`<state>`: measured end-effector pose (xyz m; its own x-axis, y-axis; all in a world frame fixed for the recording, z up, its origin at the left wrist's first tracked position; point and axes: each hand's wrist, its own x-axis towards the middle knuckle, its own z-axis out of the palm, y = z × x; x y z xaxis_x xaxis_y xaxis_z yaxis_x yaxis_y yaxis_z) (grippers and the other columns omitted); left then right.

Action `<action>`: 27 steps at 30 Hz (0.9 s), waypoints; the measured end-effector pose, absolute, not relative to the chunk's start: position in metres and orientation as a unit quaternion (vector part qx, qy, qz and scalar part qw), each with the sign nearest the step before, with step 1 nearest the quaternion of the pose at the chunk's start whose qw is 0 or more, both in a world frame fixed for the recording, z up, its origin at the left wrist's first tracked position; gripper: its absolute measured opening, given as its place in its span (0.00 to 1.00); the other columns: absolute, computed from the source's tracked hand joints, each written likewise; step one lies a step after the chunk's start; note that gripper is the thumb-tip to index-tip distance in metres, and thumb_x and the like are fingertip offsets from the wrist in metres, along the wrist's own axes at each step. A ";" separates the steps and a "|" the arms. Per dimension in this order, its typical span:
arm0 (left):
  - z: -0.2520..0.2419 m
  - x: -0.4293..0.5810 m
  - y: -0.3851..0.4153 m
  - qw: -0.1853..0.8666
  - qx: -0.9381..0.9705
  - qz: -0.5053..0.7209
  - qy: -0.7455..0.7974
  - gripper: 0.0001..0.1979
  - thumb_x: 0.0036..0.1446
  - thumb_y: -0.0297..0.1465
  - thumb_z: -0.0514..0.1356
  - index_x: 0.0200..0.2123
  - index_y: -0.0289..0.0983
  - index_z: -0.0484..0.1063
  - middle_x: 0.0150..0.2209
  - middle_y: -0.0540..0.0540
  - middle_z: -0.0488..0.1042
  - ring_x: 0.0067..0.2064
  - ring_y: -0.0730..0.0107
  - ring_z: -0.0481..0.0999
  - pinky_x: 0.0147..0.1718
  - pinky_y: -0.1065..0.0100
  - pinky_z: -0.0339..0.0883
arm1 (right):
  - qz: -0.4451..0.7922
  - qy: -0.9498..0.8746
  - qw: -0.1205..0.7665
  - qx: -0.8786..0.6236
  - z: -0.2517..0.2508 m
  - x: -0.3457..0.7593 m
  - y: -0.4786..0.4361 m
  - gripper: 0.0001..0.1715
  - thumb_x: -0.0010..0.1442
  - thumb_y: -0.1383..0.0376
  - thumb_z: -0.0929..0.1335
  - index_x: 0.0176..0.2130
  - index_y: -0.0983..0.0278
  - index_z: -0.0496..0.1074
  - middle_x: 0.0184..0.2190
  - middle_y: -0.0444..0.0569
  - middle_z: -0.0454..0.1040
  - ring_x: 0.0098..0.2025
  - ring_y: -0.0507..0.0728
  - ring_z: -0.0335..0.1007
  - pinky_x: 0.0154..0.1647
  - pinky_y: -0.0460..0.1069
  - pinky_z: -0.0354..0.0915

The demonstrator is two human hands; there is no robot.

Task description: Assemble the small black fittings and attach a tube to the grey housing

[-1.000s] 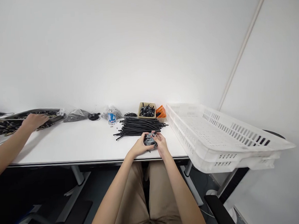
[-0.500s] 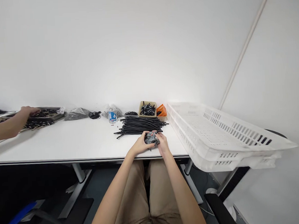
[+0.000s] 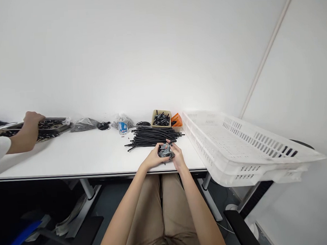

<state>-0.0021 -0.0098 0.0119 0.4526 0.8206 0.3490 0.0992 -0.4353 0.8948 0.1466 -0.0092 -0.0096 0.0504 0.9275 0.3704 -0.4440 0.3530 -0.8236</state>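
A grey, metal-looking part with a dark ring (image 3: 165,150) is held just above the table's front edge, between my two hands. My left hand (image 3: 153,157) grips its left side, thumb along the bottom and fingers over the top. On the other side, my right hand (image 3: 177,155) is closed round the part's right edge. A short, dark curved piece (image 3: 172,141) shows at the right fingertips; whether it belongs to the part I cannot tell. Right behind my hands lies a pile of black tubes (image 3: 153,136).
Behind the tubes are a beige bin (image 3: 152,120) of black and grey pieces and an orange basket (image 3: 177,118). A water bottle (image 3: 122,125) stands left of them. A large white crate (image 3: 224,163) overhangs the right side. Far left, a co-worker's hand (image 3: 33,117) is over a tray (image 3: 65,125).
The dark curved piece at my right fingertips has risen and tilted slightly; my hands otherwise keep their place. The co-worker's arm has moved right, and a white sleeve now shows.
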 end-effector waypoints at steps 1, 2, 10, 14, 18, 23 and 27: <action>0.012 -0.002 -0.010 0.428 0.736 0.421 0.312 0.33 0.46 0.34 0.70 0.53 0.38 0.61 0.48 0.41 0.74 0.50 0.59 0.75 0.51 0.56 0.69 | 0.509 -0.466 0.677 -0.258 -0.010 0.147 -0.009 0.27 0.55 0.53 0.72 0.51 0.61 0.76 0.42 0.48 0.79 0.46 0.59 0.74 0.51 0.53 0.69; 0.011 -0.002 -0.009 0.426 0.736 0.424 0.310 0.33 0.46 0.34 0.70 0.53 0.38 0.61 0.48 0.41 0.74 0.50 0.59 0.74 0.52 0.55 0.69 | 0.510 -0.464 0.677 -0.259 -0.010 0.147 -0.009 0.27 0.55 0.53 0.72 0.51 0.61 0.76 0.42 0.49 0.79 0.46 0.59 0.74 0.51 0.53 0.69; 0.014 -0.001 -0.013 0.427 0.738 0.415 0.317 0.32 0.47 0.33 0.69 0.54 0.37 0.61 0.50 0.39 0.73 0.49 0.59 0.75 0.48 0.57 0.72 | 0.487 -0.476 0.676 -0.282 -0.013 0.147 -0.007 0.31 0.52 0.54 0.74 0.53 0.60 0.75 0.46 0.50 0.78 0.48 0.61 0.74 0.51 0.55 0.69; 0.014 -0.001 -0.013 0.423 0.738 0.418 0.319 0.33 0.47 0.34 0.69 0.55 0.37 0.61 0.50 0.39 0.73 0.49 0.58 0.75 0.46 0.58 0.72 | 0.480 -0.478 0.677 -0.287 -0.015 0.146 -0.006 0.27 0.51 0.54 0.75 0.50 0.61 0.77 0.46 0.50 0.78 0.49 0.62 0.73 0.53 0.55 0.68; 0.011 -0.002 -0.009 0.424 0.739 0.423 0.307 0.33 0.47 0.33 0.69 0.54 0.38 0.61 0.51 0.40 0.73 0.49 0.60 0.75 0.48 0.58 0.71 | 0.502 -0.455 0.681 -0.278 -0.013 0.145 -0.007 0.24 0.54 0.52 0.73 0.47 0.62 0.78 0.42 0.50 0.80 0.45 0.61 0.74 0.51 0.56 0.69; 0.010 -0.003 -0.008 0.428 0.741 0.418 0.305 0.33 0.47 0.33 0.69 0.54 0.38 0.60 0.50 0.40 0.74 0.48 0.61 0.75 0.48 0.58 0.71 | 0.503 -0.448 0.689 -0.266 -0.009 0.145 -0.010 0.23 0.52 0.53 0.74 0.45 0.62 0.78 0.38 0.47 0.79 0.43 0.59 0.74 0.49 0.53 0.69; 0.012 -0.002 -0.010 0.421 0.745 0.423 0.296 0.32 0.47 0.32 0.69 0.54 0.37 0.61 0.53 0.39 0.72 0.49 0.61 0.75 0.48 0.60 0.71 | 0.499 -0.438 0.696 -0.272 -0.009 0.145 -0.010 0.22 0.52 0.53 0.74 0.43 0.63 0.77 0.41 0.49 0.79 0.44 0.59 0.74 0.49 0.53 0.68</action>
<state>-0.0024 -0.0095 0.0124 0.4657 0.7986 0.3812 0.0847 -0.4690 0.8791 0.1446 -0.0098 -0.0092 0.1176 0.9335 0.3386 -0.4563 0.3537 -0.8165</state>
